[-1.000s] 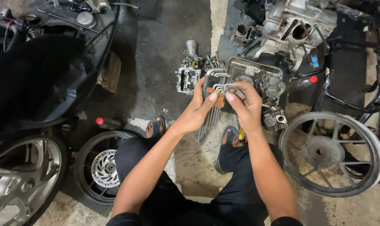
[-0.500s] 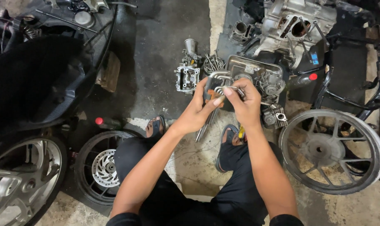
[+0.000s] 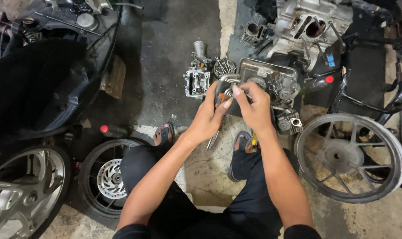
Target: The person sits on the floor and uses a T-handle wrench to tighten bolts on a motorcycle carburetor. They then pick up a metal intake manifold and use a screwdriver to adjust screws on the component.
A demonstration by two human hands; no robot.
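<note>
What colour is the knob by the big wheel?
Red knob, seen in the head view.

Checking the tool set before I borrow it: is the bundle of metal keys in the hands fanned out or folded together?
Cannot tell fully. Both the left hand and right hand cover the keys; only a few bent ends and some straight shafts below show.

This is a motorcycle repair workshop, with the work done low down on a stained, cracked concrete floor (image 3: pixel 165 66). Loose parts lie all about: a bare engine block (image 3: pixel 307 22), a cylinder (image 3: pixel 249 33), a carburettor (image 3: pixel 196 79), a metal tray (image 3: pixel 265 71) of small parts, and a spoked wheel (image 3: pixel 349 157) lying flat beside a black frame (image 3: pixel 387 102). On the other side stands a scooter (image 3: pixel 37 88) with its seat and wheel (image 3: pixel 19 194) in view, and a tyre with a brake disc (image 3: pixel 110 177) lies on the floor near it.
</note>
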